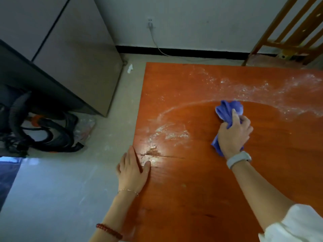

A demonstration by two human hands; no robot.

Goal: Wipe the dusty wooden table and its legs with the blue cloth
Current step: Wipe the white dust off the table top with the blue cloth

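Wooden table (192, 198): orange-red top that fills the right half of the view, with its near part bare of dust. Entries run left to right.

1. Black corrugated hose (16, 116), coiled on the floor at the far left with dark cables beside it, well apart from the table.
2. Grey cabinet (75, 49), standing against the wall, with a strip of floor between it and the table's left edge.
3. White scrap (130, 68) on the floor, just off the table's far left corner.
4. Wall socket (150, 25) with a plug in it; its cable (157, 47) trails down to the floor behind the table.
5. My left hand (133, 169), laid flat on the table's left edge. Its fingers are straight, its thumb is on the top, and it holds nothing. A dark crack (167, 156) runs rightward from beside it.
6. White dust (244, 88), in a curved band across the far half and in patches near the crack.
7. Blue cloth (229, 110), bunched on the tabletop at the inner edge of the dust band.
8. My right hand (235, 135), fingers curled round the cloth, forefinger stretched along it; a grey wristband (238, 159) sits on the wrist.
9. Slatted wooden frame (288, 32), at the far right corner behind the table.
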